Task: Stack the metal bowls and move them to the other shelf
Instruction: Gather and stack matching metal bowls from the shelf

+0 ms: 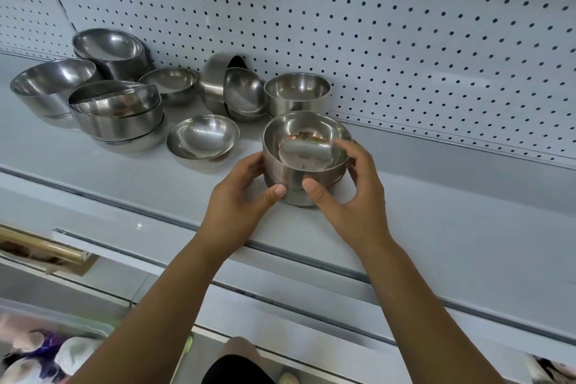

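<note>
A small stack of metal bowls [307, 153] stands near the front of the white shelf [436, 221]. My left hand [240, 199] grips its left side, thumb on the front wall. My right hand [349, 193] grips the right side, thumb on the front and fingers over the rim. Several more metal bowls lie behind and to the left: a single shallow bowl [202, 137], a deep bowl [297, 92], a tilted nested pair [243, 93], a leaning stack [117, 112], a wide bowl [51, 84] and a stack at the back [110, 51].
A white pegboard wall [374, 25] backs the shelf. Below its front edge run lower white shelves [311, 315], with a gold-coloured bar [40, 248] at the left and blurred goods [46, 352] at the bottom left. The right part of the shelf is bare surface.
</note>
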The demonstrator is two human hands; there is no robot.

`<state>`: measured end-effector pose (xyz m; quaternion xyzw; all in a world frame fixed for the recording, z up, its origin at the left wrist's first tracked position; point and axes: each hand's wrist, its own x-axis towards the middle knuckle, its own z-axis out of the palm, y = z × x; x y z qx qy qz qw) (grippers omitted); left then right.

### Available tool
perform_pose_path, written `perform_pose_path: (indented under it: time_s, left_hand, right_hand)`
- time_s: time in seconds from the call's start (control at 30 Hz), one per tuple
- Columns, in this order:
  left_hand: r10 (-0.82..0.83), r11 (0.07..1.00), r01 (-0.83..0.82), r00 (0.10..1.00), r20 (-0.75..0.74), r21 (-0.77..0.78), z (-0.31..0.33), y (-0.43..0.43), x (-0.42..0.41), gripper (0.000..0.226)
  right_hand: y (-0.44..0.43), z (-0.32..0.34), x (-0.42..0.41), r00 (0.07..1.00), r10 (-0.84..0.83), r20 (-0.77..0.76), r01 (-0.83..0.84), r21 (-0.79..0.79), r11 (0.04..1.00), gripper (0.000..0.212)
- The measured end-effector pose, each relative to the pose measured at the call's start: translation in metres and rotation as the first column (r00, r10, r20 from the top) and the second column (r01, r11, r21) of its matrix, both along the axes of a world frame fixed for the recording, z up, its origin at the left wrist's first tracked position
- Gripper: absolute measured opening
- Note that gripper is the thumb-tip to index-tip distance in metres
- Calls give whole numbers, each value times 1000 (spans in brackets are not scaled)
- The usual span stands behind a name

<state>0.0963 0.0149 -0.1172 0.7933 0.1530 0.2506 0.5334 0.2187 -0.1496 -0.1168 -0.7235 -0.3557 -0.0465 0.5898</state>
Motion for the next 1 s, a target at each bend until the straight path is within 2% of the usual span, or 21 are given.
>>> perform_pose_path:
  time_s: [0.17, 0.23, 0.33, 0.5, 0.57, 0.7, 0.83, 1.0]
  left_hand:
    - [-20, 1000, 21, 999, 27, -11, 0, -2, 0, 62]
    - [-43, 999, 43, 999, 17, 12, 0, -1, -1, 59]
    - [-66, 997, 67, 998, -18, 39, 1, 1, 0, 53]
    - [116, 993, -115, 993, 26, -16, 14, -4, 10, 38]
    - [128, 992, -129, 990, 51, 11, 28, -1, 22, 39]
    - [140, 988, -142, 989, 42, 60, 54, 9, 55, 45]
    - [208, 969, -208, 978, 16, 135, 64, 27, 81, 37]
    - [224, 940, -202, 973, -51, 275, 55, 51, 102, 33]
  right_hand:
    - [1, 2, 1, 964, 137, -228, -131, 41, 991, 106]
    - [0, 2, 3, 951, 137, -276, -126, 58, 990, 113]
    - [-3, 4, 4, 959, 37, -282, -18, 69, 997, 109]
    - [-7, 6, 10, 924, -166, -345, 230, 154, 961, 98]
    - [-8, 7, 14, 911, -187, -368, 253, 142, 957, 99]
    - [-8, 3, 17, 916, -135, -377, 179, 84, 980, 110]
    - [1, 6, 22, 928, -22, -371, 24, 1, 1000, 141]
    - [10, 11, 32, 943, 9, -332, -9, 1, 1000, 142]
